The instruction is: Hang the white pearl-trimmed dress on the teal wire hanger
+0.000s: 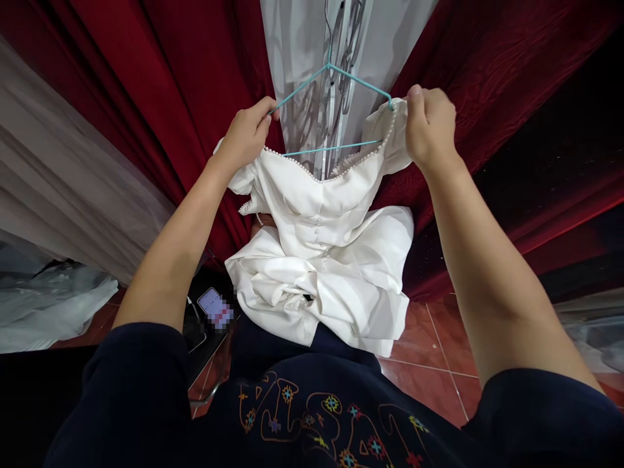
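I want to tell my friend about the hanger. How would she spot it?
Look between the big red curtains, where a white dress with a pearl-edged neckline hangs. The left hand and right hand pinch its shoulders onto the hanger. It is a thin turquoise wire triangle, unlike the red and white cloth around it.

one white dress (331, 260), one teal wire hanger (361, 82). two hands are in frame, the left hand (248, 133) and the right hand (429, 127), both belonging to one person, along with two bare forearms and two dark sleeves. two red curtains (160, 84) hang, one to each side, with one silvery white panel (302, 39) between them. one pale sheer drape (58, 195) shows at the left edge. one phone (214, 307) is in view. the dress carries one row of pearl beads along its neckline and one column of small buttons down its front.
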Demonstrator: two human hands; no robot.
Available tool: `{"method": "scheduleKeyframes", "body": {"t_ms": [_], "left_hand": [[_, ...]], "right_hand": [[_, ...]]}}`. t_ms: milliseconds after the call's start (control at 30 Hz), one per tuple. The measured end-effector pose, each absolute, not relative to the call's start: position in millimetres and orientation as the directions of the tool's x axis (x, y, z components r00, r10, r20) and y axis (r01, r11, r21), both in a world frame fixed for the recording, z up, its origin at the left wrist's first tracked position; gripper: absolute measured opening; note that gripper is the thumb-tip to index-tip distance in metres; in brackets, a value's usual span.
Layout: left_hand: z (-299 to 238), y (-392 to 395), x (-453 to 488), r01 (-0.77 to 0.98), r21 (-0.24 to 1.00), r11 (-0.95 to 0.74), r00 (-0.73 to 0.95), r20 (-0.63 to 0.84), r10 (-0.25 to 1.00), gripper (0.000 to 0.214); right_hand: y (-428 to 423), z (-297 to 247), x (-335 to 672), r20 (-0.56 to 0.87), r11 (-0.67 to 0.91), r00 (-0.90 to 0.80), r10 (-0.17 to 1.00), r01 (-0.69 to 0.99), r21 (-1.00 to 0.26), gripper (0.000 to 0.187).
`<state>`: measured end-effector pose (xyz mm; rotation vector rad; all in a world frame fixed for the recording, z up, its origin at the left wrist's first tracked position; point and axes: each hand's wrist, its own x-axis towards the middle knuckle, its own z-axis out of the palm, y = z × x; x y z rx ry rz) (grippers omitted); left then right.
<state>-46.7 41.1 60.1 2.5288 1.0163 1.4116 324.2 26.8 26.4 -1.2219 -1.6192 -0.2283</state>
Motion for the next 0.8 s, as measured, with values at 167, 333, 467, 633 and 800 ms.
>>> {"method": "scheduleKeyframes", "body": {"t_ms": [167,333,467,633,800], "left_hand": [[58.6,39.6,-44.4,0.501,0.369,-0.783,0.352,0.74,0.574,0.024],[55.9,32.8,-35.8,0.519,0.385,-0.763,0.335,0.73,0.595,0.021],[39.0,26.8,-27.6,0.648,0.306,-0.698,0.277,0.759,0.59,0.019],[1.5,27.4,-31.4,0.725,0.248,-0.643,0.186,0.828,0.529,0.037],[-2.7,31.3,-45.1,0.58,0.48,-0.658,-0.051,0.828,0.559,0.025]], "right_hand": [[-9.9,35.7,287.0,0.853,0.615,-0.125,0.506,0.745,-0.256,0.03],[-6.3,1.8,250.6,0.604,0.619,-0.365,0.709,0.732,-0.284,0.026],[-1.3,-30.4,242.8,0.705,0.584,-0.229,0.671,0.749,-0.313,0.026],[-18.9,-41.6,236.8,0.784,0.584,-0.176,0.595,0.765,-0.272,0.037],[-16.7,-43.8,229.8,0.813,0.575,-0.179,0.554,0.788,-0.219,0.04]]}}
